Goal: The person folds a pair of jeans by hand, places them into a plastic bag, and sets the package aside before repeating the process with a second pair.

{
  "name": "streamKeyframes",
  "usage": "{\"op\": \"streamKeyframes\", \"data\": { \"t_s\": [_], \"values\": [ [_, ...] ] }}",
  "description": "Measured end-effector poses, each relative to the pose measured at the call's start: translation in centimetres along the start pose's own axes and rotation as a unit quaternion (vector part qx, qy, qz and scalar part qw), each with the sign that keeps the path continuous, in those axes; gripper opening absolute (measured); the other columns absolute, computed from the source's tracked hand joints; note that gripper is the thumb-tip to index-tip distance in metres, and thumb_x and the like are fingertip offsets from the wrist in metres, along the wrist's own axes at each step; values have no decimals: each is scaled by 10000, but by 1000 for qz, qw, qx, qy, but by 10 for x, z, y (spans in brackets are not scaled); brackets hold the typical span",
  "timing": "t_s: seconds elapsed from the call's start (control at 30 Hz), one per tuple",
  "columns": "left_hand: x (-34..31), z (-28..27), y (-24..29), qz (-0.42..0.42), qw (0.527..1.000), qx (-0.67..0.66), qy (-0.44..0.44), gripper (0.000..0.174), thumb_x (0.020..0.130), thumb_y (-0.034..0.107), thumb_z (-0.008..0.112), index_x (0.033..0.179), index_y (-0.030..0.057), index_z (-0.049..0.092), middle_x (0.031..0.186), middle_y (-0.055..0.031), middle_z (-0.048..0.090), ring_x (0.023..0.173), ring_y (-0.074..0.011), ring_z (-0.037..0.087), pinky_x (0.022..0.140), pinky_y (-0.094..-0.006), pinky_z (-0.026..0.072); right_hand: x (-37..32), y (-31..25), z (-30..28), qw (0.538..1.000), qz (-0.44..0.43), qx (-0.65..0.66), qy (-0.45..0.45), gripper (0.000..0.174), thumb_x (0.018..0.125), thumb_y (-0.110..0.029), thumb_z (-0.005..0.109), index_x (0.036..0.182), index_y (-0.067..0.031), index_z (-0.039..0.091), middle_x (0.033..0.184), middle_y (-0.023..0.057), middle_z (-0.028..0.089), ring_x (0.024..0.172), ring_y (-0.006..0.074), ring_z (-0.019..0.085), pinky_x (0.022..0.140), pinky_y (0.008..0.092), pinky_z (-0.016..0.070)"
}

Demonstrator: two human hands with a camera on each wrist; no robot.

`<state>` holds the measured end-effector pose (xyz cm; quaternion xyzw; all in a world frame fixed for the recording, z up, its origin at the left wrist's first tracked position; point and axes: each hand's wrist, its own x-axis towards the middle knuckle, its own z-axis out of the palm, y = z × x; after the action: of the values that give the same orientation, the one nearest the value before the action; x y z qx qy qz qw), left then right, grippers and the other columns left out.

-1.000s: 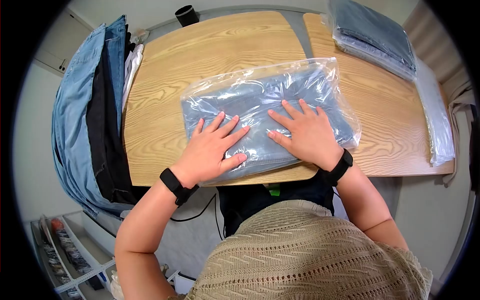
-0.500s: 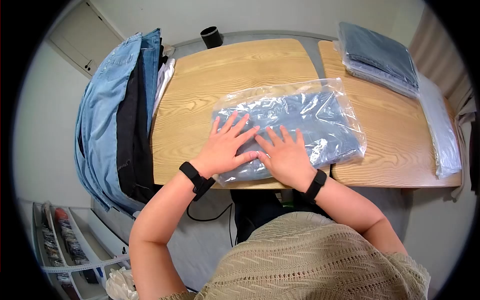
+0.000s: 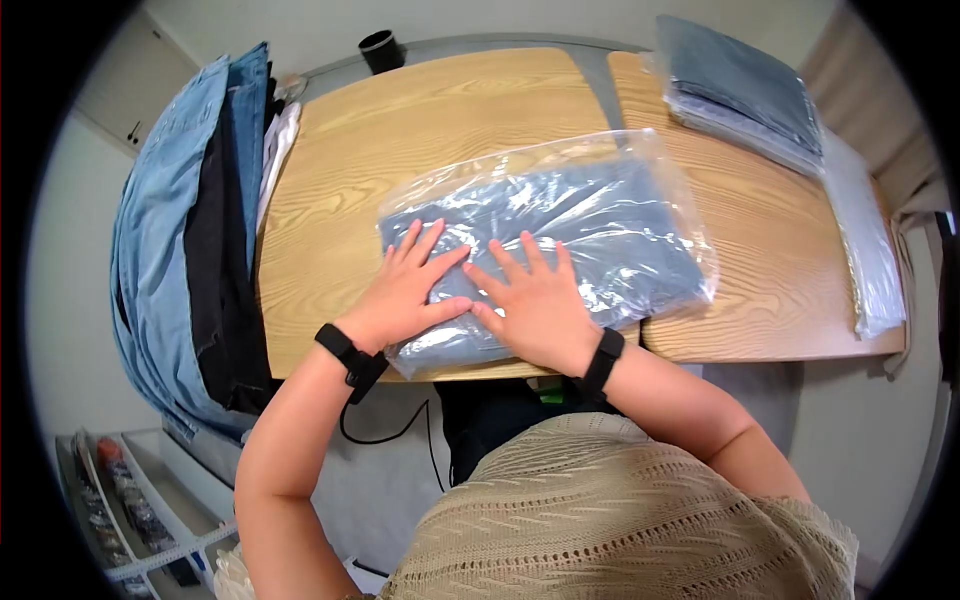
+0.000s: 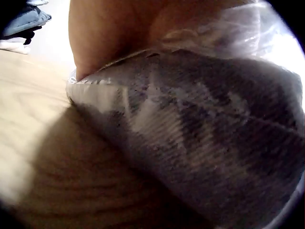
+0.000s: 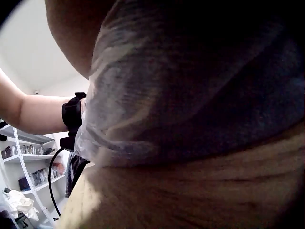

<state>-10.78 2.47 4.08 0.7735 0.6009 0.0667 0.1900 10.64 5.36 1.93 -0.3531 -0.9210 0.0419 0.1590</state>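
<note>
A clear plastic bag (image 3: pixel 640 250) with folded blue denim inside lies across the wooden table in the head view. My left hand (image 3: pixel 400 290) rests flat on its left part, fingers spread. Beside it my right hand (image 3: pixel 540 305) presses on the middle of the bag, fingers also spread, the two thumbs almost meeting. The left wrist view shows the bagged denim (image 4: pixel 190 124) close up under the left hand (image 4: pixel 114 33). In the right wrist view the plastic-covered denim (image 5: pixel 143 95) lies below the right hand (image 5: pixel 76 33).
Jeans (image 3: pixel 160 220) hang in a thick row at the table's left. Bagged folded garments (image 3: pixel 740 85) are stacked at the back right, with flat plastic bags (image 3: pixel 860 240) nearer. A black bin (image 3: pixel 381 52) stands behind the table (image 3: pixel 450 90). Shelving (image 3: pixel 170 480) is at lower left.
My right hand has slid left across the bag, from its right half to beside my left hand. The left hand stays on the left part. The head view has also shifted.
</note>
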Motion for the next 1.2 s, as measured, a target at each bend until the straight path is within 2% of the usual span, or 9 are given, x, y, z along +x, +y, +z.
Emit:
{"op": "streamKeyframes", "data": {
  "t_s": [0.2, 0.33, 0.4, 0.47, 0.57, 0.63, 0.77, 1.03, 1.2],
  "values": [
    [1, 3, -4, 11, 1000, 12, 10, 666, 818, 528, 606, 1382, 217, 440, 1527, -160, 196, 1415, -400, 93, 1100, -581, 157, -22, 54, -48, 990, 40, -47, -125, 539, 926, -506, 408, 1359, -191, 467, 1411, 125, 432, 1334, 305, 360, 1066, 549, 242],
    [2, 5, -9, 15, 1000, -7, 12, 660, 827, 512, 603, 1389, 212, 432, 1529, -160, 191, 1416, -396, 92, 1110, -565, 136, -59, 173, -77, 980, 170, 54, -84, 518, 921, -501, 419, 1244, -125, 568, 1288, 161, 541, 1225, 291, 484, 1006, 409, 378],
    [2, 4, -10, 18, 1000, -7, 10, 659, 829, 511, 601, 1390, 210, 431, 1529, -157, 195, 1417, -391, 96, 1114, -555, 132, -61, 162, -130, 914, 348, -23, -207, 497, 919, -444, 473, 1221, -64, 581, 1262, 170, 556, 1197, 323, 494, 988, 387, 392],
    [3, 4, -12, 25, 1000, -1, 18, 647, 836, 502, 596, 1390, 210, 431, 1525, -158, 206, 1417, -388, 102, 1114, -553, 133, -78, 160, -129, 939, 317, -23, -129, 433, 911, -371, 528, 1210, -64, 592, 1263, 200, 550, 1192, 342, 499, 994, 396, 394],
    [-6, -3, 1, 23, 999, 19, 42, 620, 846, 463, 602, 1387, 210, 434, 1514, -154, 242, 1417, -374, 113, 1112, -552, 136, -95, 138, -113, 990, 101, 92, 35, 419, 864, -284, 603, 1228, -82, 555, 1302, 249, 492, 1176, 392, 486, 983, 420, 398],
    [-18, -16, 21, 35, 993, 61, 95, 606, 812, 264, 673, 1368, 163, 456, 1490, -117, 314, 1391, -361, 213, 1107, -512, 207, -105, 129, -108, 985, 109, 131, -2, 468, 855, -277, 619, 1278, -106, 514, 1336, 255, 452, 1211, 397, 454, 1006, 412, 382],
    [-59, 1, 44, 96, 983, 96, 122, 622, 750, 232, 722, 1314, 107, 490, 1432, -112, 388, 1314, -376, 349, 1034, -453, 361, -107, 136, -92, 962, 123, 244, -26, 632, 777, -161, 696, 1356, -154, 443, 1400, 255, 373, 1301, 388, 369, 1065, 385, 333],
    [-64, 26, 49, -21, 987, 50, 153, 748, 633, 14, 720, 1326, 137, 466, 1422, -127, 377, 1302, -430, 330, 1052, -453, 356, -101, 142, -86, 945, 133, 298, 7, 719, 627, -31, 746, 1297, -116, 498, 1369, 209, 426, 1294, 355, 390, 1069, 369, 337],
    [-67, 14, 34, 20, 981, 0, 195, 697, 636, -11, 702, 1286, 148, 507, 1360, -128, 457, 1210, -379, 468, 985, -408, 438, -99, 141, -106, 937, 138, 321, -11, 718, 613, -24, 756, 1284, -113, 513, 1372, 160, 438, 1258, 325, 434, 1055, 346, 358]
  ]
}}
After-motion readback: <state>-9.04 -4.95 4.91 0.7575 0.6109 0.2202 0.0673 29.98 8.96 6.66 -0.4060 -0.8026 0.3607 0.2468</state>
